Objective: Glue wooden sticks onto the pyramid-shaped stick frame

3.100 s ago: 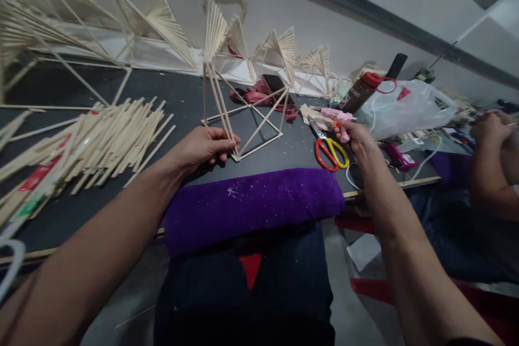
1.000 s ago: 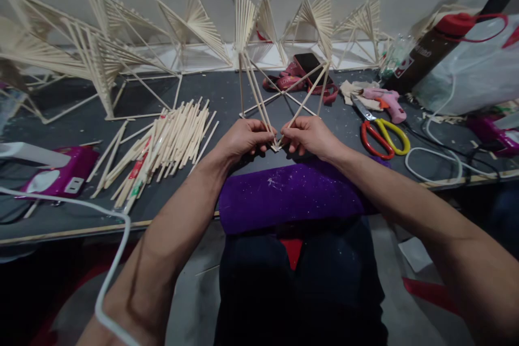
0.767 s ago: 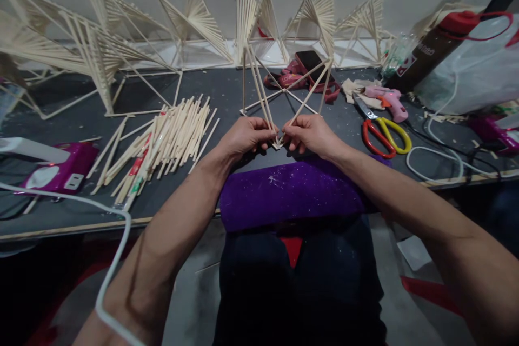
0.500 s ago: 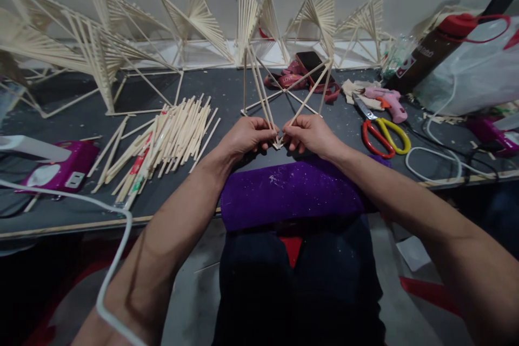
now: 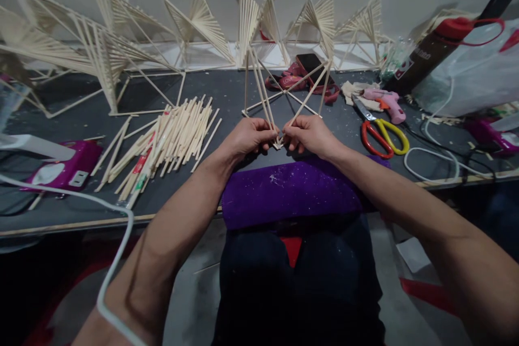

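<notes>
A frame of thin wooden sticks (image 5: pixel 305 106) stands on the dark table in front of me, its near corner between my hands. My left hand (image 5: pixel 255 134) pinches the lower ends of the sticks on the left side of that corner. My right hand (image 5: pixel 308 134) is closed on the slanting stick at the right side, close to the same joint. The fingertips of both hands nearly meet there. Under my wrists a purple cloth (image 5: pixel 290 194) hangs over the table's front edge.
Loose sticks (image 5: pixel 182 135) lie in a pile at left, beside a magenta power strip (image 5: pixel 68 165). Scissors (image 5: pixel 383 132), a pink glue gun (image 5: pixel 391 104) and a dark bottle (image 5: pixel 425 57) are at right. Several finished stick structures (image 5: pixel 198 27) line the wall. A phone (image 5: pixel 308 61) lies behind the frame.
Both hands keep their grip at the frame's corner, with no clear movement. The whole view has shifted very slightly.
</notes>
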Motion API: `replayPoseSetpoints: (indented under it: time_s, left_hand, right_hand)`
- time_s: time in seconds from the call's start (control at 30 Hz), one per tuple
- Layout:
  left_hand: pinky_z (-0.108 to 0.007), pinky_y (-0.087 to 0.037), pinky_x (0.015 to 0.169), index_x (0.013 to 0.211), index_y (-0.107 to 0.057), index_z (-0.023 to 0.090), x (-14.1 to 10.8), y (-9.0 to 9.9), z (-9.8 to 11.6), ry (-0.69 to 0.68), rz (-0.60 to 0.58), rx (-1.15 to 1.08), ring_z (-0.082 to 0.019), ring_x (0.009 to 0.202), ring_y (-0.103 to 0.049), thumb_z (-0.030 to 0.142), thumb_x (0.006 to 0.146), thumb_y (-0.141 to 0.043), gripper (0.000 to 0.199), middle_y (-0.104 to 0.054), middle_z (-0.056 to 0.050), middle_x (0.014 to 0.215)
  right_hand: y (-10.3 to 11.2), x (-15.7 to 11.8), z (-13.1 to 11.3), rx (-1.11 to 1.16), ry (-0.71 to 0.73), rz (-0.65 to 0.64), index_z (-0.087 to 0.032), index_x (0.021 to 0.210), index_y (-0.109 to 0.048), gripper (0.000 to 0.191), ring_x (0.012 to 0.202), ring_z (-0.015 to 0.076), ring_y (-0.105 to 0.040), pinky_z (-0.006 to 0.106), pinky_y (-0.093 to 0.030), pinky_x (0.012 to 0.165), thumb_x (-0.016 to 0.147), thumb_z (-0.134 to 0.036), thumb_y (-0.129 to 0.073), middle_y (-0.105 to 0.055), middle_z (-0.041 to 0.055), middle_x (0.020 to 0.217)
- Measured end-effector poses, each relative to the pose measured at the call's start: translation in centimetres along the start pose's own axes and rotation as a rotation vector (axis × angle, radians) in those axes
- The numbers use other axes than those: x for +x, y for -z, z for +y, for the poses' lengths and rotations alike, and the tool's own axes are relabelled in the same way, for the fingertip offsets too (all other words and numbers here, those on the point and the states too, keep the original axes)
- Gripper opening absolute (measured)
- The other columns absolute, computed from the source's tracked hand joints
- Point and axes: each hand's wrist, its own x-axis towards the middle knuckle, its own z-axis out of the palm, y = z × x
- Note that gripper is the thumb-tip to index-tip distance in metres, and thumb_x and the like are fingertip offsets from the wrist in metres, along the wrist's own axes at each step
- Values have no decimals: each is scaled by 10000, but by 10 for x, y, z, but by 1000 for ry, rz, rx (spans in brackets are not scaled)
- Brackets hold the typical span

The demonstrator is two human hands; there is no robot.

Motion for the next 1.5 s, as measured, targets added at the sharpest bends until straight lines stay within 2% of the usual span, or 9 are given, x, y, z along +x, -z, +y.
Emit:
replayPoseSetpoints:
  time_s: [0.47,0.7,0.87,1.03,1.2,1.27,1.33,1.4,1.5]
  left_hand:
    - [-161,-363,394,966,-717,120,-10,15,-3,12,-56,-65,-95,571,-634,191,744,-719,232,-704,-66,775]
    - [-170,-417,413,945,-683,122,-29,31,1,-3,195,-97,-115,587,-660,186,705,-739,255,-713,-71,809]
    - [-156,-398,421,866,-698,130,-28,47,5,-83,374,-21,-83,533,-610,223,700,-717,191,-687,-39,752]
    - [-156,-357,408,858,-708,130,-26,53,4,-120,459,-6,-67,475,-543,273,685,-728,226,-664,-20,683]
    - [-157,-359,428,863,-712,128,-58,26,15,-150,355,35,-62,473,-514,332,760,-717,229,-647,-10,646]
    - [-159,-381,443,877,-710,127,-79,8,24,-233,253,107,-69,508,-538,362,784,-724,253,-677,-36,713]
    - [-186,-479,531,1185,-662,191,-98,-10,33,-404,68,134,-91,644,-627,321,700,-823,527,-686,-105,1141]
    - [-224,-542,627,1399,-520,285,-109,-29,39,-566,-154,161,-138,829,-677,304,664,-861,811,-414,-148,1524]
    - [-324,-526,926,1488,-419,273,-111,-54,40,-699,-374,234,-259,1167,-607,284,677,-846,917,-442,-145,1513]
  right_hand:
    - [11,-13,1,19,-7,37,-153,744,-640,119,426,69,-565,157,-365,329,811,-251,-638,-660,20,653]
    - [60,-13,5,-9,200,334,-155,690,-619,178,411,56,-503,186,-330,398,786,-305,-621,-621,0,603]
    - [79,-1,17,-402,231,456,-148,826,-701,175,576,126,-598,245,-434,572,798,-281,-593,-690,31,728]
    - [80,2,22,-834,142,431,-171,980,-742,263,837,225,-654,309,-452,736,802,-335,-639,-737,85,952]
    - [75,-24,8,-420,296,550,-145,745,-690,217,635,138,-561,243,-402,622,846,-295,-569,-636,20,662]
    - [67,-51,-3,-248,352,417,-143,723,-666,201,570,102,-504,216,-371,569,842,-287,-591,-579,-11,613]
    - [55,-81,-15,-168,392,29,-137,726,-670,206,555,83,-498,198,-378,562,855,-289,-620,-580,-18,613]
    - [44,-109,-24,-75,458,-356,-122,767,-696,206,595,81,-542,187,-402,582,869,-293,-644,-627,4,666]
    - [31,-134,-32,72,525,-676,-95,806,-702,215,600,75,-559,172,-417,575,880,-292,-653,-644,22,680]
